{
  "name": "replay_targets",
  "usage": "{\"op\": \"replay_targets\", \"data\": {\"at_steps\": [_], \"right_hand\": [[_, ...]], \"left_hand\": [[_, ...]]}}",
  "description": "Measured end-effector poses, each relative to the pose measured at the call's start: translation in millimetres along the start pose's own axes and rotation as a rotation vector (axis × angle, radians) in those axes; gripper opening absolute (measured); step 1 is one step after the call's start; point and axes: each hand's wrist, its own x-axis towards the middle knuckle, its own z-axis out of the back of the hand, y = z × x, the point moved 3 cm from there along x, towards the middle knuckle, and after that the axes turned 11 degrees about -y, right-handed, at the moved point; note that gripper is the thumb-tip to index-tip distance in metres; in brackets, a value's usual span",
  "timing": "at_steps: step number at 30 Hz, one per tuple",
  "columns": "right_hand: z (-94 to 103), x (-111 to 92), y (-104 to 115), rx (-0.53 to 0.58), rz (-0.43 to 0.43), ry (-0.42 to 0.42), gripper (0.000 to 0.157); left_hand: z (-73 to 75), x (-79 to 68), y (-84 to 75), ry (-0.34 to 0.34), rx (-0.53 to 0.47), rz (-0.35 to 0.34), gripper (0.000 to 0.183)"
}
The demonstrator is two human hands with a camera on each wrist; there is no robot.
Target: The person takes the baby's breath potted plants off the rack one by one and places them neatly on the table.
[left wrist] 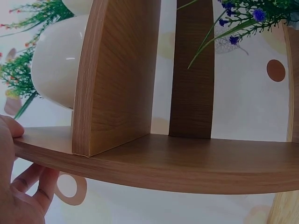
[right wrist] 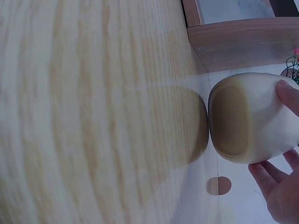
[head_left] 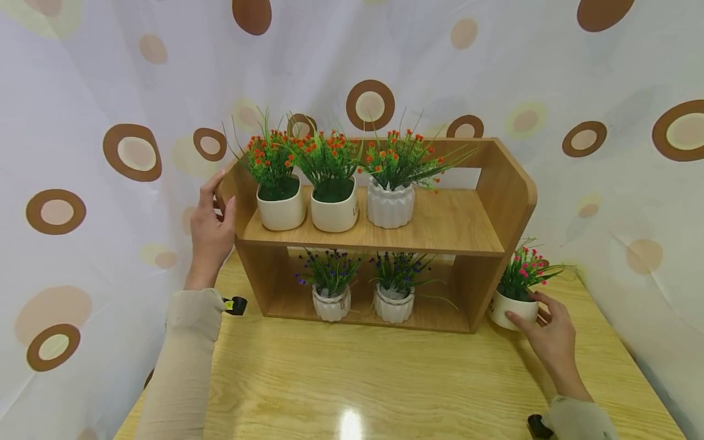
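Beside the right end of a wooden shelf (head_left: 453,214), the person's right hand (head_left: 552,333) grips a white pot (head_left: 513,310) of pink flowers (head_left: 530,266), seemingly just off the table (head_left: 341,366) (its underside (right wrist: 230,121) shows). The left hand (head_left: 212,238) clasps the shelf's left side panel (left wrist: 187,179). A slack pinch on smooth sides could let the pot slip; a tug at the panel could jolt the five potted plants (head_left: 334,214) there. The table is pale and wood-grained; white cloth (head_left: 308,61) with brown circles (head_left: 370,105) hangs behind.
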Motion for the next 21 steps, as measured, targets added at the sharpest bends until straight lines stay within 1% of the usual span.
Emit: {"op": "replay_targets", "data": {"at_steps": [3, 7, 12, 14, 21], "right_hand": [[0.3, 1, 1, 0.006, -0.017, 0.012, 0.082], [0.1, 0, 0, 0.026, -0.028, 0.033, 0.088], [-1.0, -1, -3, 0.061, -0.04, 0.079, 0.095], [-1.5, -1, -3, 0.071, -0.039, 0.099, 0.096], [-4.2, -1, -9, 0.039, -0.056, 0.142, 0.102]], "left_hand": [[-0.3, 1.0, -0.4, -0.001, -0.003, -0.001, 0.05], [0.0, 0.6, 0.4, 0.003, 0.008, 0.006, 0.051], [0.4, 0.4, 0.0, 0.013, 0.008, 0.013, 0.051], [0.6, 0.8, -0.1, 0.007, 0.005, 0.012, 0.051], [0.5, 0.5, -0.9, 0.007, 0.018, 0.007, 0.051]]}}
